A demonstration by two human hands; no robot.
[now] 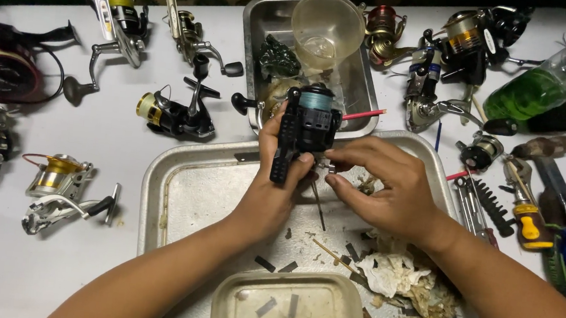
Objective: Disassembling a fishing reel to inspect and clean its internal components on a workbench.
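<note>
The black spinning reel (308,124) is sitting at twelve o'clock over the large metal tray (184,191), raised off its floor. The left hand (274,179) is clamping it, thumb along the near side and fingers wrapped behind the ribbed foot. The right hand (383,185) is pinching thumb and forefinger together on a small metal part at the reel's three o'clock side; what exactly the part is cannot be told.

The reel is looking hard and rigid, probably moderately heavy for its size, with moulded plastic or graphite housing and a spool wound in pale blue-green line. Its ridged foot and squared body are offering the surest hold; the spool and thin wire parts seem the delicate areas, and any grease would likely be making the surfaces slippery.

At five o'clock, crumpled tissue (396,271) is lying on the scuffed tray. At six o'clock a smaller tray (290,310) is resting. Other reels, such as a gold-spooled one (62,184) at nine o'clock, are crowding the white table (114,134), and a yellow-handled screwdriver (530,225) is lying at three o'clock.
</note>
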